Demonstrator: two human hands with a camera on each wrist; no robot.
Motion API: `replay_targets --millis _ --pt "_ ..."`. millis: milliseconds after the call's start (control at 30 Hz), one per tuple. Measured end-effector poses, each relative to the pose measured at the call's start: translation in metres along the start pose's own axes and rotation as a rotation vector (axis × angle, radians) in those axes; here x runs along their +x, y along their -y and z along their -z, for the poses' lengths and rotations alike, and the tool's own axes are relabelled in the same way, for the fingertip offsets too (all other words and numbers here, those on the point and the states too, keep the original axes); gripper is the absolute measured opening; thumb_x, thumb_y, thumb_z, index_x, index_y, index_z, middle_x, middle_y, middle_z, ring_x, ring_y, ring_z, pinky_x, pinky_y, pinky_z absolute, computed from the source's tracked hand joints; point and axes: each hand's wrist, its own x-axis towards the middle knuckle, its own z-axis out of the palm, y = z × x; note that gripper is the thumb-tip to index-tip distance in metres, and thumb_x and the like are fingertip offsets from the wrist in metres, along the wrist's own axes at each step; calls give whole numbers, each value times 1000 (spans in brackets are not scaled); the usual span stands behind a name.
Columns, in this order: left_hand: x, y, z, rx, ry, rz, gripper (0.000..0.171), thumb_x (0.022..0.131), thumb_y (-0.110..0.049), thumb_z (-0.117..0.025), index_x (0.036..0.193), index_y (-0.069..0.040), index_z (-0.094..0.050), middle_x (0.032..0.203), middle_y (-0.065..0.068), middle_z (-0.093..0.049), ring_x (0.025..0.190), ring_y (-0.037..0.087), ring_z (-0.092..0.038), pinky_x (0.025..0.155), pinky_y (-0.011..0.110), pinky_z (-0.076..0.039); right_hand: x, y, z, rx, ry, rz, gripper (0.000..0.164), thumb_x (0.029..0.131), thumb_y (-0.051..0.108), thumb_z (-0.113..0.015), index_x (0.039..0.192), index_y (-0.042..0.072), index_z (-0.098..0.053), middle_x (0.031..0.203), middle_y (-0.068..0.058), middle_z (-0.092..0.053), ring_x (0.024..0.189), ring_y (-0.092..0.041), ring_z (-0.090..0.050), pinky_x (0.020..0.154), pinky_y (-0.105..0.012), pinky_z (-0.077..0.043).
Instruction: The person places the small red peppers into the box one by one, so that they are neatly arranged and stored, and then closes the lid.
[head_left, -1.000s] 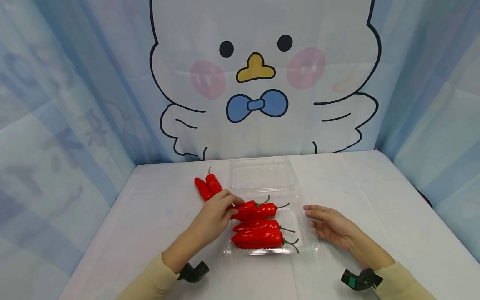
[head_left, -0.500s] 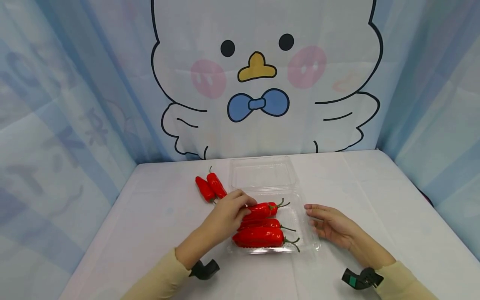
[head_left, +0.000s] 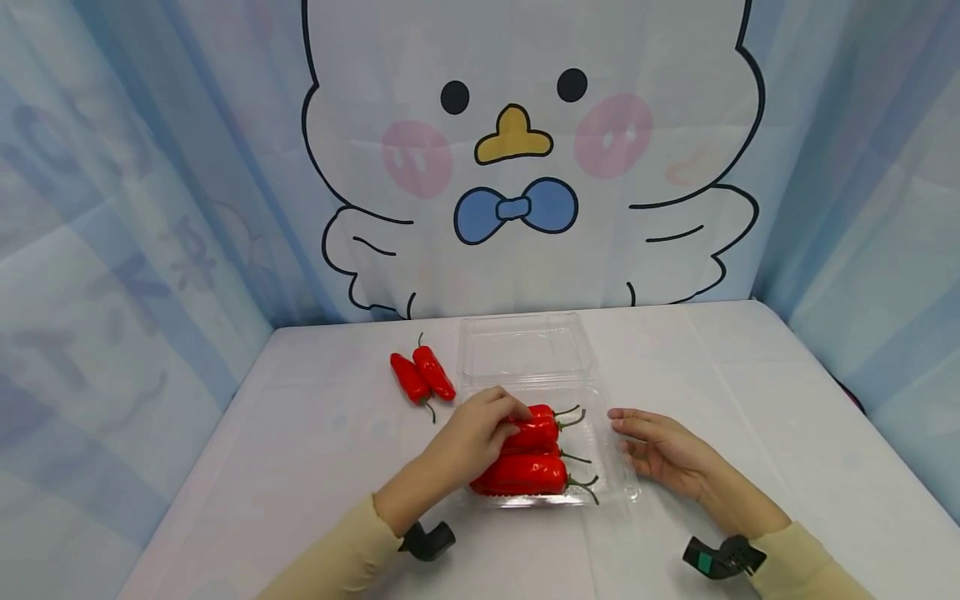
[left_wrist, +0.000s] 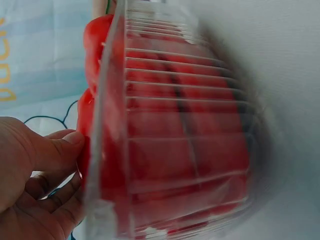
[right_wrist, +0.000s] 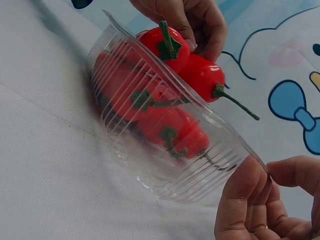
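My left hand (head_left: 476,429) grips a red chili pepper (head_left: 536,435) from above, over the clear plastic box (right_wrist: 175,182). The pepper lies lengthwise, its green stem pointing right. Several more red peppers (head_left: 519,477) lie side by side in the box, partly hidden by the left hand. In the right wrist view, the gripped pepper sits above the rim, beside another pepper (right_wrist: 202,77). At the box's right side, my right hand (head_left: 667,454) pinches the rim between thumb and fingers. The left wrist view shows the thumb (left_wrist: 65,150) against a pepper.
Behind the box lies its open, clear lid (head_left: 528,350), flat on the white table (head_left: 330,433). Two red peppers (head_left: 433,372) rest on the table at the back left. A curtain with a cartoon bird (head_left: 513,275) stands behind the table.
The left hand has moved right and slightly toward the near side, carrying its pepper further over the box. The two peppers at the back left are now uncovered. The right hand has stayed put.
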Motion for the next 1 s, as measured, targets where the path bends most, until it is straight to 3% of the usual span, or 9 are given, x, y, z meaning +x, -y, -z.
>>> replay_targets --millis 200,500,733,1000 --pt "-2 3 -5 1 15 -5 24 96 -7 -72 119 -16 -71 113 -1 -68 107 14 -65 96 28 -58 0 1 -1 -1 5 0 24 105 17 -59 128 9 -57 105 3 -61 81 -5 -60 71 -19 -58" --pt "-7 2 -2 8 43 -1 21 96 -12 -72 117 -17 -72 111 -2 -69 105 13 -64 96 30 -58 -1 1 -1 1 0 0 22 106 17 -58 126 10 -57 103 3 -60 81 -5 -60 70 -19 -57" --pt "-8 5 -3 5 20 -12 19 99 -16 -69 118 -16 -72 111 -2 -69 104 12 -63 94 28 -58 0 0 0 -2 -2 -5 30 106 18 -58 133 7 -53 104 3 -61 82 -5 -60 71 -19 -58" --pt "-9 9 -3 3 -19 -32 19 99 -17 -69 118 -15 -72 111 -1 -69 104 13 -63 92 29 -57 1 -1 0 -1 -1 11 25 105 16 -59 129 8 -56 103 4 -61 82 -5 -59 71 -19 -58"
